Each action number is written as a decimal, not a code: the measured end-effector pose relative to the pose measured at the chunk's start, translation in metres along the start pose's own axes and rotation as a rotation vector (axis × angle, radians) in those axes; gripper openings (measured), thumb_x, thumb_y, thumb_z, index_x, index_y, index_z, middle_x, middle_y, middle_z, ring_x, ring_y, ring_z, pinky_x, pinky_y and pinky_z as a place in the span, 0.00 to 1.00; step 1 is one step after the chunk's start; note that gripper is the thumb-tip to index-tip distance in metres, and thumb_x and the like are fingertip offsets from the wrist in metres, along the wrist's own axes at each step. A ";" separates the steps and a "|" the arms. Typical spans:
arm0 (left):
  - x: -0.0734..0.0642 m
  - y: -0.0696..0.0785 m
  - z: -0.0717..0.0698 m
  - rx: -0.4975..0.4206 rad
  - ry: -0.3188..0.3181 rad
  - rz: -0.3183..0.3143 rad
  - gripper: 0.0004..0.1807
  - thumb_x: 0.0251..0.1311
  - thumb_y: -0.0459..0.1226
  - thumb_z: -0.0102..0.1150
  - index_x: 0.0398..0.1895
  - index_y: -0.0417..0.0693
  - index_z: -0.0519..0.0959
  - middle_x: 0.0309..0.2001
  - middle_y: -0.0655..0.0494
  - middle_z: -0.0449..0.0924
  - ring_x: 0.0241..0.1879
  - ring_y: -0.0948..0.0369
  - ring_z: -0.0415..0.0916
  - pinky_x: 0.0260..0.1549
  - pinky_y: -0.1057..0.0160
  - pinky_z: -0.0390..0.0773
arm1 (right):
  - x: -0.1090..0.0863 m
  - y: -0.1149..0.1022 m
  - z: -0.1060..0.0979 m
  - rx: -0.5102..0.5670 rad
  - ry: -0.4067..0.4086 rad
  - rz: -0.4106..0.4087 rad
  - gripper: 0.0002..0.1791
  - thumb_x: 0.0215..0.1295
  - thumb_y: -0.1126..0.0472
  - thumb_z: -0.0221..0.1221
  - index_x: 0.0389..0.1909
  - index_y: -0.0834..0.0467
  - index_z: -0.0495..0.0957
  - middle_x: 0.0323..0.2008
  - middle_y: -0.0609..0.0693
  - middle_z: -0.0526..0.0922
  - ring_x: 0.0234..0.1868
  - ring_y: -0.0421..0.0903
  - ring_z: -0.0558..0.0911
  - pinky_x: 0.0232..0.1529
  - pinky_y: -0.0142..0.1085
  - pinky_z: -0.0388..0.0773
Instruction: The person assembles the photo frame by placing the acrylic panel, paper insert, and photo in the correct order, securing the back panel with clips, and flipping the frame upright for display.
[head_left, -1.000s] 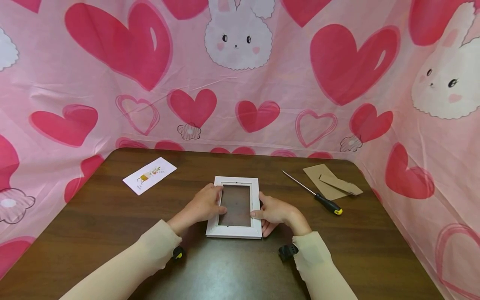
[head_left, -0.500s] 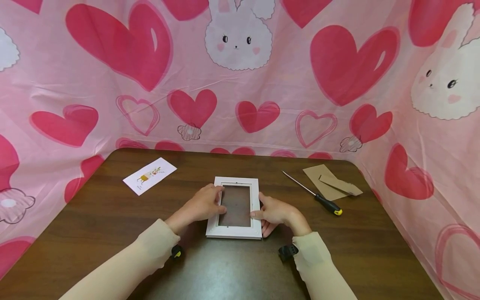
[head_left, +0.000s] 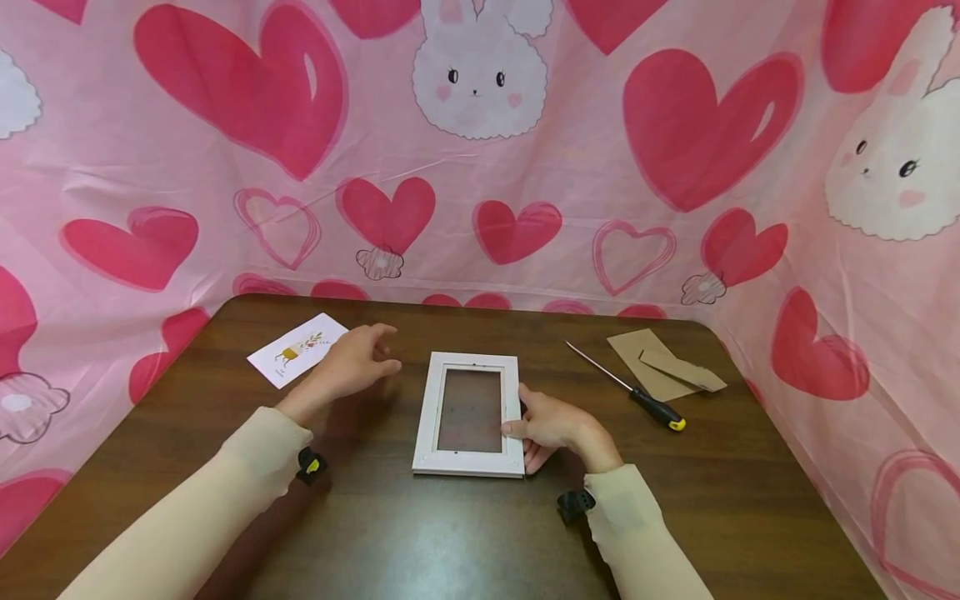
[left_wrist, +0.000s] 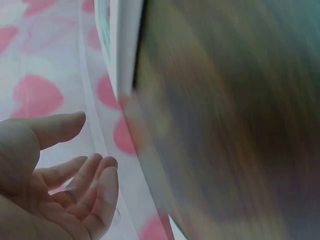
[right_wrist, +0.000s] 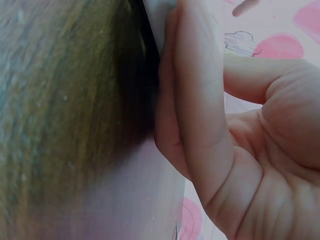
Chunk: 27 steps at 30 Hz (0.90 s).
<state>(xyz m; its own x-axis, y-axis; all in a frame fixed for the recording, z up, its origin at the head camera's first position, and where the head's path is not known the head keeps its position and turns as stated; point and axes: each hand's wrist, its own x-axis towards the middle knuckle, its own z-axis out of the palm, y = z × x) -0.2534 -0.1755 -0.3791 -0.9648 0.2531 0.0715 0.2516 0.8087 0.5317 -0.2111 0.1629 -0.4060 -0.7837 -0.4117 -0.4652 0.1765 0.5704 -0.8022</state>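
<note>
A white picture frame lies on the brown table in the head view, with a see-through pane in its opening. My right hand grips its right edge, thumb on top and fingers along the side. In the right wrist view that hand shows close up, a strip of the white frame at its fingertips. My left hand is apart from the frame on its left, fingers extended and holding nothing. It overlaps the corner of a white card with a printed drawing. The left wrist view shows the left hand with thumb and fingers apart.
A screwdriver with a black and yellow handle lies right of the frame. Beyond it are brown cardboard pieces. A pink cloth with hearts and rabbits hangs behind the wooden table.
My left hand has let go of the frame's left edge and moved left towards the card. My right hand and the frame stay in place.
</note>
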 end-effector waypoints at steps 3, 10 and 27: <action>0.003 -0.019 -0.015 0.018 0.022 -0.012 0.33 0.66 0.39 0.71 0.70 0.33 0.73 0.52 0.34 0.84 0.52 0.40 0.81 0.53 0.39 0.81 | 0.000 0.000 0.000 0.000 0.001 0.002 0.42 0.75 0.60 0.65 0.80 0.60 0.52 0.26 0.61 0.82 0.17 0.48 0.84 0.22 0.44 0.87; 0.008 -0.055 -0.048 0.081 0.019 -0.071 0.35 0.66 0.41 0.70 0.70 0.30 0.72 0.58 0.28 0.81 0.57 0.34 0.78 0.57 0.33 0.78 | 0.001 0.002 0.001 0.025 -0.017 -0.026 0.38 0.78 0.62 0.62 0.79 0.60 0.52 0.22 0.60 0.82 0.16 0.47 0.84 0.21 0.43 0.87; 0.001 -0.131 -0.067 0.173 0.009 -0.214 0.37 0.65 0.44 0.67 0.66 0.21 0.71 0.60 0.20 0.73 0.61 0.27 0.68 0.63 0.29 0.68 | 0.001 0.002 0.002 0.022 -0.012 -0.027 0.40 0.78 0.63 0.61 0.80 0.61 0.49 0.22 0.59 0.81 0.16 0.47 0.84 0.21 0.44 0.87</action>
<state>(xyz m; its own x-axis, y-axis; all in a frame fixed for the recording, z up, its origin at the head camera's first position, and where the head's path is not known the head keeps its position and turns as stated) -0.2924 -0.3169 -0.3921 -0.9979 0.0627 -0.0186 0.0508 0.9222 0.3834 -0.2105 0.1622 -0.4092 -0.7812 -0.4349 -0.4479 0.1688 0.5436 -0.8222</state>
